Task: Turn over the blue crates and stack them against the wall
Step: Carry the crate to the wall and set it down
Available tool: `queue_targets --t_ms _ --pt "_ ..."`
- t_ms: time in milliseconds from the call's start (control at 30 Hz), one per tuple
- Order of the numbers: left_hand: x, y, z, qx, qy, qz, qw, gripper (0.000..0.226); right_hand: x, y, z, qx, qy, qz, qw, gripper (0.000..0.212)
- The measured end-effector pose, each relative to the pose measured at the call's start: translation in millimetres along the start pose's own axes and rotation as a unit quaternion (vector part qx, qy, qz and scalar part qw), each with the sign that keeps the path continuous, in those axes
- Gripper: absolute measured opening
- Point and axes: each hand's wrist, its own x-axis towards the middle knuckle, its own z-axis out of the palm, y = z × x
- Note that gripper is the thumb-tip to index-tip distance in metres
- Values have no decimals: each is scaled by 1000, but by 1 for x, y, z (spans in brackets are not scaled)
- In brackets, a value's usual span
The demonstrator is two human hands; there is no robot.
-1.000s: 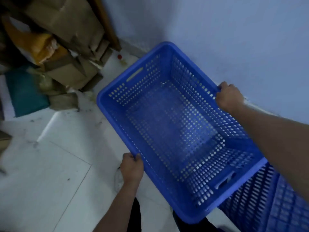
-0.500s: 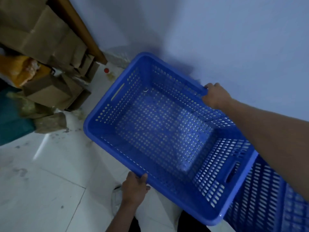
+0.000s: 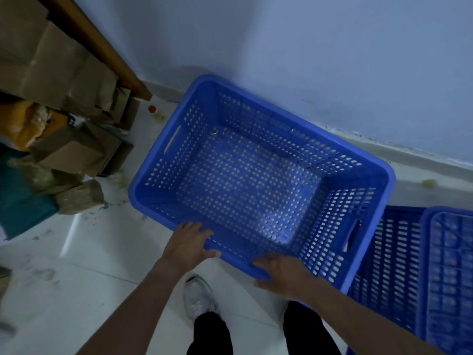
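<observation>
A blue perforated plastic crate, rectangular with rounded corners and a thick smooth rim, sits mouth-up with its far long side close along the pale blue wall. Its floor and walls are a grid of small holes, and a slot handle is cut into each short end. The long axis runs from the upper left down toward the lower right, roughly parallel to the wall's pale skirting.

Both hands are on the near long rim. The left hand lies flat with fingers spread over the rim's edge, thumb pointing right along the outside. The right hand rests further right on the same rim, fingers loosely extended and pressed against the plastic, not curled around it.

Just right of the crate stands a second blue slatted plastic crate, bottom-up, its ribbed base facing the camera, its side wall touching or nearly touching the first.

Below, one white shoe and dark trouser legs stand on the glossy white tiled floor, which is scuffed and littered with debris. At left is a heap of crumpled brown cardboard boxes, a wooden plank leaning against the wall, and a small red cap by the skirting.
</observation>
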Motion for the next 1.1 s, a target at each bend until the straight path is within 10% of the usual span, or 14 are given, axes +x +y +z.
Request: queue_targets --t_ms 300,767,1100 --pt "-6 1 -3 78 -47 23 996 140 -5 -10 17 -110 23 6 994 53" --pt "-3 25 3 50 -8 -31 998 64 -17 -5 39 -171 208 32 963 76" --pt "3 47 -10 21 76 -75 994 53 -24 65 9 -178 241 53 953 39"
